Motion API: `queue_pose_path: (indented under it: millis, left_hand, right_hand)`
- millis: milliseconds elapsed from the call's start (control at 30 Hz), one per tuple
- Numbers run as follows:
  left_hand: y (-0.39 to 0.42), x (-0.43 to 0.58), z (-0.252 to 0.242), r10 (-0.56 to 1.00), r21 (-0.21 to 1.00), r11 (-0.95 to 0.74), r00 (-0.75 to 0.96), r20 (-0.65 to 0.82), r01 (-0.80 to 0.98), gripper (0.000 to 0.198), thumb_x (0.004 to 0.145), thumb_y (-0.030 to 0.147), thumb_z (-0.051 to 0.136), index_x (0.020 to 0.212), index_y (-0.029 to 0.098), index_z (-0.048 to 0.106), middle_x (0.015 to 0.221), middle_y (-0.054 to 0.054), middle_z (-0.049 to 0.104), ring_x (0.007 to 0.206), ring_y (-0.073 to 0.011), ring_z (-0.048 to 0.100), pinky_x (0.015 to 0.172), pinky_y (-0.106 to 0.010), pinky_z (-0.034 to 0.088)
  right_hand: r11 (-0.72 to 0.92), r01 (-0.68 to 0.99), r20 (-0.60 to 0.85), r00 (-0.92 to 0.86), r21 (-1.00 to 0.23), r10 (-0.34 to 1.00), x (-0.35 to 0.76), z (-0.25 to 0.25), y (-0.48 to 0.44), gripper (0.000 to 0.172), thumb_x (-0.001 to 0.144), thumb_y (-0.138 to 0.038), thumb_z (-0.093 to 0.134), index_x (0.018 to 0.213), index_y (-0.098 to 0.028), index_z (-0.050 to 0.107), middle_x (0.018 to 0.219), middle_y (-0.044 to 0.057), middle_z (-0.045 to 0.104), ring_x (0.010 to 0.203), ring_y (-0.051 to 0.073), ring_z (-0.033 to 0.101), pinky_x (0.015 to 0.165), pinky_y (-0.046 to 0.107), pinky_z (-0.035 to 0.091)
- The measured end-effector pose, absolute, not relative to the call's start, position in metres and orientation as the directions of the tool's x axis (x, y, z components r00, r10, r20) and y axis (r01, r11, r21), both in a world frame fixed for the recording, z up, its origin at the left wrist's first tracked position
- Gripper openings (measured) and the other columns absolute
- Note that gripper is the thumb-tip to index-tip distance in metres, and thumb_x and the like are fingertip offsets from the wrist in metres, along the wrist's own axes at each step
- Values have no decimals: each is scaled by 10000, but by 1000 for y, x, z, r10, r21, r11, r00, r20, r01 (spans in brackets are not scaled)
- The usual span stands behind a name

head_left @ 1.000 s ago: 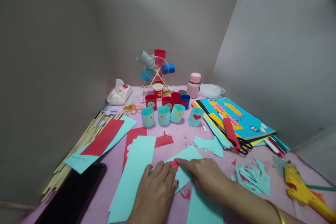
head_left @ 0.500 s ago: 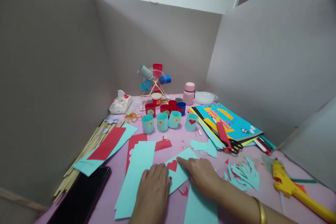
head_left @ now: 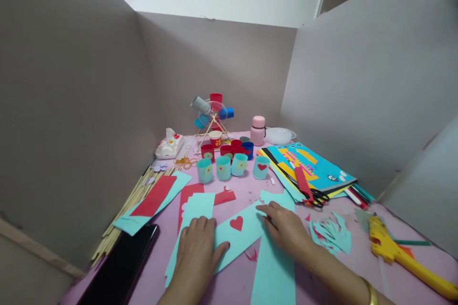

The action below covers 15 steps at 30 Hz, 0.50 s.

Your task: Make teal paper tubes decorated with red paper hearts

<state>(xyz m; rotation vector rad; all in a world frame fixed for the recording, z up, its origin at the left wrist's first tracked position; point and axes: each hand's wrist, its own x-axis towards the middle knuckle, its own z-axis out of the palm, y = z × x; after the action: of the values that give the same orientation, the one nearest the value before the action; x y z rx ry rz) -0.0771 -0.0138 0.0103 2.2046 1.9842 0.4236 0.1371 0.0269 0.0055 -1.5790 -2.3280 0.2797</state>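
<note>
A light blue paper strip [head_left: 229, 248] with a red paper heart [head_left: 236, 223] on it lies slanted on the table in front of me. My left hand [head_left: 198, 252] rests flat over the strip's left end, thumb spread away from the fingers. At the right end, my right hand [head_left: 284, 226] has its index finger and thumb closed together on the strip's upper corner. Beneath the right hand runs another blue strip [head_left: 274, 271]. More blue strips [head_left: 195, 205] lie partly under the left hand.
Blue cups [head_left: 223, 168] with paper flowers and a heart stand behind. Further back is a stick-and-cup wheel [head_left: 213, 114]. Scissors [head_left: 317, 198] lie on papers at right, near paper scraps [head_left: 331, 233] and a yellow glue gun [head_left: 388, 245]. A phone [head_left: 119, 262] lies at left.
Both hands have moved apart, away from the heart and towards the strip's ends. The heart stays on the strip. The camera view has tilted slightly.
</note>
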Motion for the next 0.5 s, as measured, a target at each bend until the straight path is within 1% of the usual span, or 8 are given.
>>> queue_pose_path:
  millis: [100, 200, 267, 333, 400, 433, 500]
  left_hand:
    - [-9, -76, 17, 995, 350, -97, 78, 67, 932, 232, 717, 281, 565, 884, 132, 628, 916, -138, 628, 910, -341, 524, 766, -430, 360]
    - [-5, -77, 19, 997, 438, -74, 61, 43, 896, 144, 644, 273, 602, 746, 176, 574, 835, -97, 599, 851, -313, 515, 726, -391, 347]
    - [-2, -78, 19, 999, 525, -50, 40, 30, 850, 121, 617, 238, 588, 705, 207, 511, 761, -54, 571, 797, -288, 518, 708, -378, 342]
    - [1, -78, 19, 1000, 637, -18, 17, 8, 771, 132, 619, 209, 548, 710, 227, 454, 710, -16, 548, 766, -263, 537, 696, -362, 358]
    - [1, -76, 19, 999, 765, 16, 21, -38, 643, 144, 653, 237, 518, 762, 234, 424, 736, -10, 578, 751, -235, 579, 679, -342, 407]
    - [1, -74, 20, 997, 824, 35, 35, -66, 565, 169, 673, 279, 513, 802, 234, 414, 783, -22, 610, 748, -225, 604, 669, -336, 438]
    - [-4, -67, 24, 991, 906, 72, 70, -111, 416, 285, 701, 381, 516, 908, 229, 393, 911, -67, 661, 748, -216, 650, 661, -341, 493]
  right_hand:
    - [345, 848, 163, -304, -402, 939, 140, 4, 22, 334, 868, -175, 414, 1140, -174, 606, 957, 99, 637, 873, 234, 618, 726, 313, 441]
    - [341, 819, 179, -290, -462, 940, 144, 5, 17, 323, 863, -185, 427, 1125, -168, 614, 966, 101, 632, 878, 241, 611, 750, 336, 447]
    - [344, 795, 194, -285, -499, 939, 147, 7, 15, 327, 859, -191, 429, 1127, -163, 614, 969, 108, 628, 863, 249, 609, 747, 359, 453]
    - [356, 764, 211, -288, -537, 934, 151, 7, 13, 341, 842, -184, 447, 1142, -155, 607, 985, 117, 622, 882, 257, 600, 756, 374, 458]
    - [383, 722, 232, -305, -576, 924, 154, 5, 10, 429, 780, -159, 519, 1206, -159, 569, 1067, 128, 602, 977, 271, 566, 805, 383, 452]
    - [399, 700, 244, -315, -593, 917, 154, 4, 8, 525, 733, -138, 563, 1257, -167, 529, 1140, 135, 576, 1049, 281, 529, 846, 390, 438]
    - [427, 649, 279, -324, -630, 904, 155, 0, 6, 718, 654, -82, 603, 1344, -184, 434, 1299, 143, 483, 1189, 302, 416, 944, 416, 373]
